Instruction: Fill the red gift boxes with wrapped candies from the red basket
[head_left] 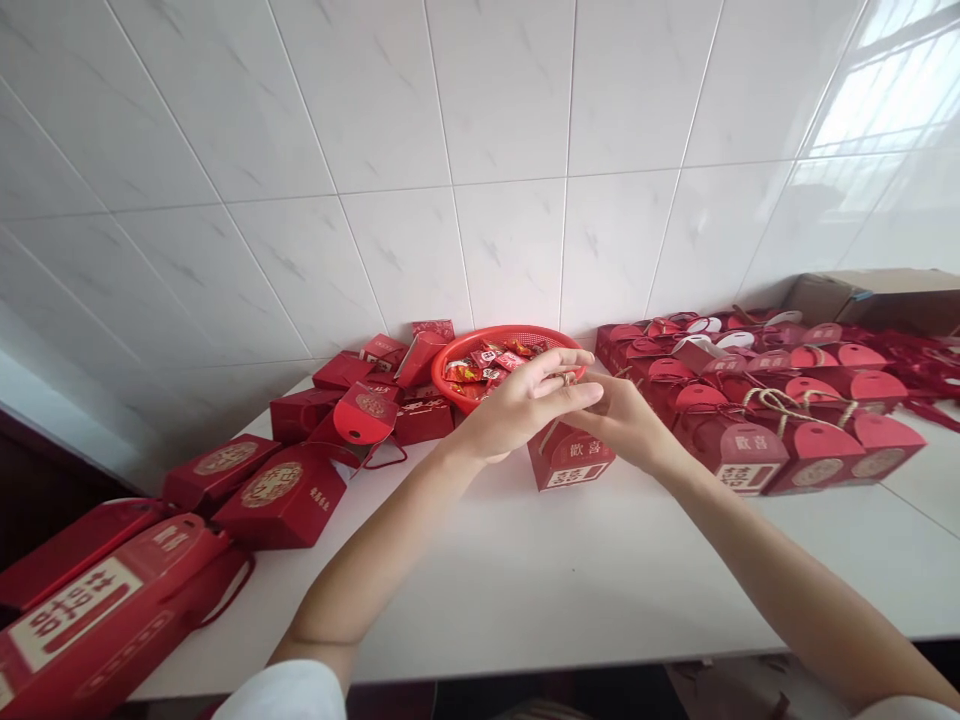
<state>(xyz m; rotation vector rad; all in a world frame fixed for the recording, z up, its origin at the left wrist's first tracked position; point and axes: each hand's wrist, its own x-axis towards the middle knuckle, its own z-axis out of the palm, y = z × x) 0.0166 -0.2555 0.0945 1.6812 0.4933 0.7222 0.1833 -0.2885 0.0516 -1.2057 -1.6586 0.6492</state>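
A small red candy box [571, 462] with gold and white characters stands upright on the white table, below both hands. My left hand [525, 402] is above its top, fingers stretched forward and apart, thumb reaching across toward the other hand. From the right, my right hand [624, 418] meets it over the box top; its fingertips are mostly hidden behind the left hand. A small golden spot shows between the fingers, too small to name. Right behind the hands sits a red plastic basket [441, 374] with wrapped sweets [466, 371] in it, partly covered by the left hand.
Several red boxes [279, 495] lie loosely on the left, with a larger red box [112, 610] at the near left. Closely packed rows of red boxes with cord handles [750, 455] stand on the right. A cardboard carton [892, 285] is at the back right, against the tiled wall [510, 240].
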